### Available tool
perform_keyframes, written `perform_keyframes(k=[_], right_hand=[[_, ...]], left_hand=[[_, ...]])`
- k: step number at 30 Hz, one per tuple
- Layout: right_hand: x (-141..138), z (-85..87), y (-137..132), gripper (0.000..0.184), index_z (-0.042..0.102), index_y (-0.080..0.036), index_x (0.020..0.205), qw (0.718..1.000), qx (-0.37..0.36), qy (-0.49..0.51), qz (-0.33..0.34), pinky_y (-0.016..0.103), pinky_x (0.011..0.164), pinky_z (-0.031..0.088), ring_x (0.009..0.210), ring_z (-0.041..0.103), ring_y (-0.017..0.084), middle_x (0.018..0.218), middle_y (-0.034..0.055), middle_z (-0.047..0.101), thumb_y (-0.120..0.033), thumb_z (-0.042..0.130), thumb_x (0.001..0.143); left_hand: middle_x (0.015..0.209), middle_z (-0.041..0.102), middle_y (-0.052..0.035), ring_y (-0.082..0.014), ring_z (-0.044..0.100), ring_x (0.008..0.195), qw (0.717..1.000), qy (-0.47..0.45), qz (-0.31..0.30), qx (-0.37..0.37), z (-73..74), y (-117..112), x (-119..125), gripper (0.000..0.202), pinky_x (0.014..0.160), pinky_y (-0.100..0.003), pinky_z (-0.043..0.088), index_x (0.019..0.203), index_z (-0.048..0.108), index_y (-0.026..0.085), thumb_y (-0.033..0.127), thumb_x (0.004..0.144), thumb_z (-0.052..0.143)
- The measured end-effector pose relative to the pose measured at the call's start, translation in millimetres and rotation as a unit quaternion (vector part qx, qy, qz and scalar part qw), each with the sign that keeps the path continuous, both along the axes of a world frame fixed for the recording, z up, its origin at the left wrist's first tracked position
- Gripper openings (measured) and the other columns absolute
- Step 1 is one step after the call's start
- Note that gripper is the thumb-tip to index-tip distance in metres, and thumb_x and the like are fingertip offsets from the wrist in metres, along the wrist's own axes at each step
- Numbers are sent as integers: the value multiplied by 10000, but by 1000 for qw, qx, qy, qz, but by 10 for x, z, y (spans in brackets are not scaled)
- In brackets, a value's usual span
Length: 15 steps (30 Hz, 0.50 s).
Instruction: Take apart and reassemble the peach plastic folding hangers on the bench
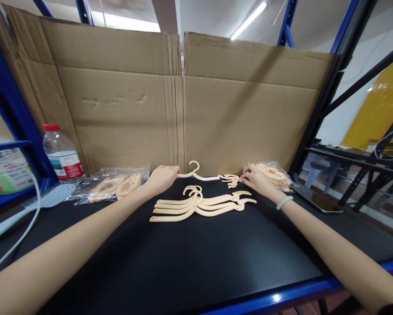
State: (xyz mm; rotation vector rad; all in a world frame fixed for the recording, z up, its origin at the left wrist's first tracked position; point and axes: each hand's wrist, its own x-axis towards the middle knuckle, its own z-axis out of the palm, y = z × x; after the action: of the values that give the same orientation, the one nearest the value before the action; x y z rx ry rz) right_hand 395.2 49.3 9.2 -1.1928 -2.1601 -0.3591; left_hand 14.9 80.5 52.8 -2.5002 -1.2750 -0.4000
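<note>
A cream plastic hanger point(201, 176) lies at the back of the black tabletop point(190, 258), close to the cardboard wall. My left hand point(163, 177) is closed on its left end. My right hand point(254, 179), with a bead bracelet on the wrist, pinches its right end. In front of it lies a stack of several like hangers point(199, 203), flat on the table. Neither hand touches the stack.
A clear bag of hanger parts point(114, 186) lies at the left; another bag point(275, 175) sits behind my right hand. A water bottle point(62, 155), a white cable point(22, 227) and a grey pad point(50, 197) are at far left. A tablet point(316, 200) lies right. Cardboard point(183, 100) walls the back.
</note>
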Motion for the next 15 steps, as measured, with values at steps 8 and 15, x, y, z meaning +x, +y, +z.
perform_keyframes(k=[8, 15], right_hand=[[-254, 174, -326, 355, 658, -134, 937, 962, 19, 269, -50, 293, 511, 431, 534, 547, 158, 625, 43, 605, -429, 460, 925], [-694, 244, -668, 374, 674, -133, 881, 797, -246, 545, 86, 254, 525, 472, 660, 664, 167, 845, 103, 705, -471, 698, 723]], left_hand=[[901, 681, -63, -216, 649, 727, 993, -101, 43, 46, 10, -515, -163, 176, 605, -295, 443, 998, 509, 185, 294, 958, 376], [917, 636, -52, -172, 627, 804, 957, -263, -111, 45, -431, -915, -158, 174, 691, -272, 500, 1038, 548, 184, 261, 943, 424]])
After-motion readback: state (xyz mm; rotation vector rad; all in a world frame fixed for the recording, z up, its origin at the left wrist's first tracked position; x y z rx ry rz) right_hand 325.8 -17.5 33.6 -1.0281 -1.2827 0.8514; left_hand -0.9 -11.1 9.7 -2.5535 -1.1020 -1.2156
